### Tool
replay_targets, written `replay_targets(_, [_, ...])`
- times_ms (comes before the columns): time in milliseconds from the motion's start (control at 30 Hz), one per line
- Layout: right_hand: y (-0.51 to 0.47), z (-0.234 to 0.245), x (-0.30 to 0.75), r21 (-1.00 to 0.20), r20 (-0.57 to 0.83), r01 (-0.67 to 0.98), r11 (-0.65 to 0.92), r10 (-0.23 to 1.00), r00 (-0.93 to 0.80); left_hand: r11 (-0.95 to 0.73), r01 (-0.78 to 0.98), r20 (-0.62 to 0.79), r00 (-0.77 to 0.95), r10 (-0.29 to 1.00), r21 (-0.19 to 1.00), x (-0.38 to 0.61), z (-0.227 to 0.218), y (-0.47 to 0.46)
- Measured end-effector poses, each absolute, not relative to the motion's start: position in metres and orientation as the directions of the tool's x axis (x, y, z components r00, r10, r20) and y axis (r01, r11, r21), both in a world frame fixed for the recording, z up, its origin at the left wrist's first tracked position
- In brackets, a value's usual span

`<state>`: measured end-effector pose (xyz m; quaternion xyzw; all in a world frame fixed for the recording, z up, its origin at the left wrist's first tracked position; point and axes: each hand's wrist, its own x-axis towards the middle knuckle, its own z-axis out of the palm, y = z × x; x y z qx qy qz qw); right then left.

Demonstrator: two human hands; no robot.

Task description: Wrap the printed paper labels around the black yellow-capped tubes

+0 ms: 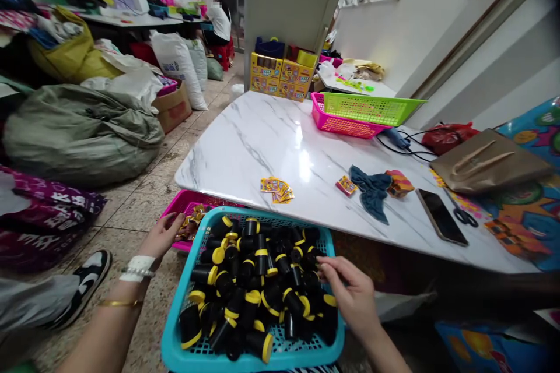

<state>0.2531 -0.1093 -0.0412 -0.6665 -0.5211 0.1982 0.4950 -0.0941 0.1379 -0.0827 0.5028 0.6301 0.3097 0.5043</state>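
A turquoise basket (171,326) in front of me holds many small black plastic canisters (261,262) with yellow lids, lying at all angles. My right hand (350,291) is over its right side, thumb and index finger closed on a black canister (312,257) near the rim. To the left, my left hand (163,234) hangs at the edge of a pink basket (186,201), its thumb and fingers apart. Small gold-wrapped packets (192,222) lie in that basket, beside the fingers. Yellow printed cards (280,189) are fanned out on the marble-patterned table (236,145).
On the table are a small card stack (346,185), a blue cloth (371,189), a phone (441,217), scissors (464,215), a brown bag (490,160) and a green basket (371,108) nested in a pink one. Sacks (83,134) crowd the left floor. A person (219,20) sits far back.
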Motion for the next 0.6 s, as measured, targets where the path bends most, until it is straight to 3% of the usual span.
replay_targets(67, [-0.111, -0.038, 0.271, -0.846, 0.274, 0.533, 0.0, 0.857, 0.435, 0.265, 0.248, -0.291, 0.074, 0.954, 0.932, -0.092, -0.075, 0.115])
replay_targets(167, [-0.117, -0.041, 0.293, -0.806, 0.306, 0.588, -0.069, 0.801, 0.514, 0.11, 0.373, -0.175, 0.144, 0.974, 0.921, -0.09, -0.058, 0.077])
replay_targets(233, [-0.123, -0.049, 0.3, -0.749, 0.333, 0.651, -0.121, 0.781, 0.528, -0.007, 0.506, -0.071, 0.134, 0.988, 0.862, -0.088, -0.045, 0.058])
replay_targets(333, [-0.133, -0.059, 0.3, -0.677, 0.334, 0.716, -0.171, 0.795, 0.506, -0.252, 0.638, 0.196, 0.16, 0.968, 0.727, -0.078, -0.02, 0.052])
replay_targets(433, [-0.131, -0.05, 0.293, -0.691, 0.315, 0.705, -0.16, 0.811, 0.492, -0.547, 0.589, 0.413, 0.36, 0.837, 0.595, -0.052, 0.003, 0.081])
replay_targets(600, [-0.07, 0.001, 0.283, -0.663, 0.38, 0.749, -0.008, 0.858, 0.346, -0.756, 0.445, 0.322, 0.712, 0.624, 0.48, 0.021, 0.01, 0.171])
